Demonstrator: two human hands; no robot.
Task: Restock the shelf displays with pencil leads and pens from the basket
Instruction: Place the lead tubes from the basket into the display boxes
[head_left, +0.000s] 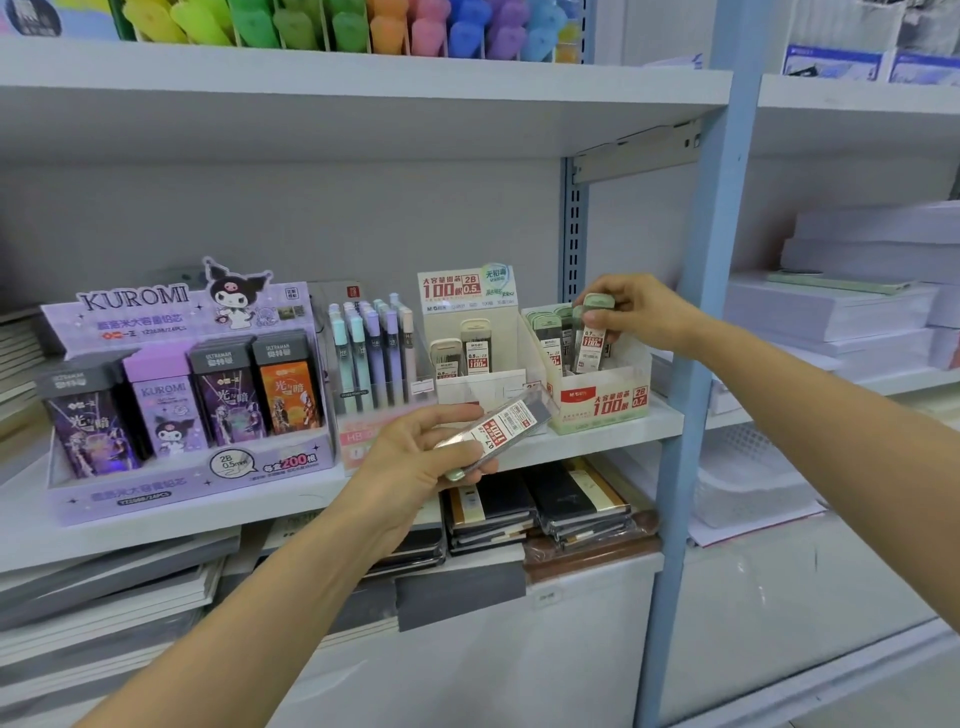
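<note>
Right hand (644, 312) pinching green-capped clear lead case (592, 340), centre right; best lowering it upright into pale-green card box (608, 402). Left hand (415, 462) gripping spare case (511, 423).

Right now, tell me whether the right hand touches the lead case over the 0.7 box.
Touching: head view shows the right hand pinching the lead case at its green cap.

A white shelf board (363, 78) runs above the left hand (415, 457) and the right hand (641, 312), with a grey back panel (311, 218) behind them. Just right of the right hand stands a pale blue upright (675, 519); stacked white paper (831, 317) lies beyond it.
</note>
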